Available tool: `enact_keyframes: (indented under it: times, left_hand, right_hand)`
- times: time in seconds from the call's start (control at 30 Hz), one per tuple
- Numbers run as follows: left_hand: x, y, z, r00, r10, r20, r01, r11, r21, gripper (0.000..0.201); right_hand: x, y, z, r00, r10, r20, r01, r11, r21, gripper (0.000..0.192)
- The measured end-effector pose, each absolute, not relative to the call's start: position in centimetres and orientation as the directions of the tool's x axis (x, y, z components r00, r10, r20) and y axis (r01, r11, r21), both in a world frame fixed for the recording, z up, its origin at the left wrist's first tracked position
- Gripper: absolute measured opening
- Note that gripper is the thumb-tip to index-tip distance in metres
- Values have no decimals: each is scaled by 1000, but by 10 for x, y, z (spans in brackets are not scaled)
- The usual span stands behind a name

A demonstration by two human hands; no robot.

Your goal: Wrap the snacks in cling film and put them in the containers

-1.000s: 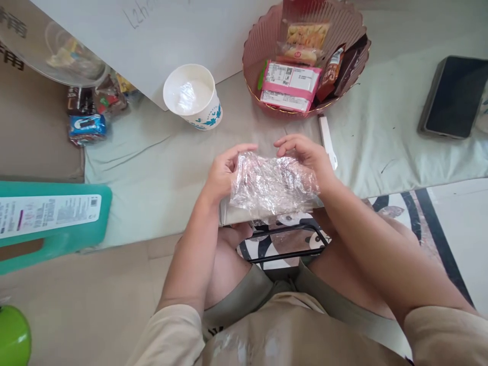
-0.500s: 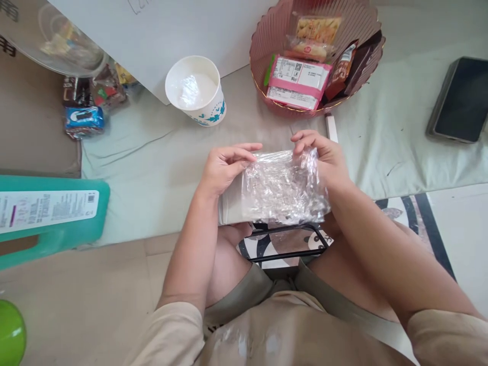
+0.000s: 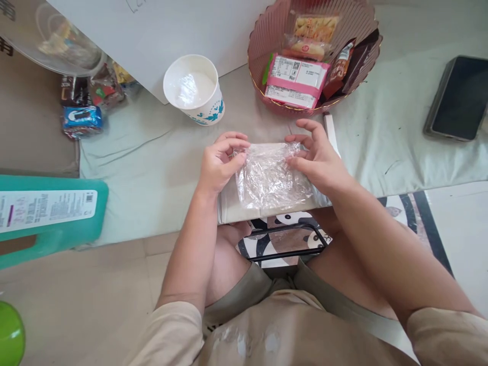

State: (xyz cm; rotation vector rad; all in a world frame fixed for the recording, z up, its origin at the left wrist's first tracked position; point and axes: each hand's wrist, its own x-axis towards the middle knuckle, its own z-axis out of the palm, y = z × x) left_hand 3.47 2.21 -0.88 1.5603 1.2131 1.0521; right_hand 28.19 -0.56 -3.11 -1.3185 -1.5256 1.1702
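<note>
A crinkled, shiny sheet of clear plastic film (image 3: 272, 180) hangs spread out near the front edge of the cloth-covered surface. At its upper left corner my left hand (image 3: 221, 161) pinches it between thumb and fingers. My right hand (image 3: 318, 157) grips the upper right side with the thumb and a bent finger, while its other fingers are raised. Beyond the film stands a white paper cup (image 3: 208, 104) with blue leaf prints. A pink ribbed bowl (image 3: 255, 71) behind my right hand holds several wrapped snacks.
A dark phone (image 3: 457, 99) lies at the right. On the left are a green jug (image 3: 101, 203), wrapped snacks (image 3: 82, 119) and a clear tub (image 3: 46, 58). A white board (image 3: 171, 30) stands at the back. The cloth (image 3: 145, 193) ends above my knees.
My right hand has moved slightly left and up, its fingers more spread. The film has shifted left and lies more evenly between both hands.
</note>
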Motion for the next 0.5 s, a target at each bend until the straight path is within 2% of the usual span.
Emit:
enact_keyframes:
  times: [0.13,0.23,0.33,0.43,0.5]
  left_hand:
    - [40,23,-8,85,996,-7,288,-18,958,47]
    - [42,23,-8,174,976,-131,156,104,982,62]
    - [46,21,-7,284,929,-239,-18,254,967,56]
    - [51,19,-6,238,933,-271,-115,304,946,45]
    - [53,18,-5,198,945,-260,-169,294,941,43]
  right_hand:
    - [279,-4,-32,-108,994,18,321,52,-945,72]
    - [279,-1,-28,-42,999,20,309,32,-950,69]
    - [280,0,-23,-2,999,45,252,44,-967,64]
    - [279,0,-20,-53,998,35,72,39,-997,67]
    - [275,-3,-18,-89,995,-33,-80,-40,-996,74]
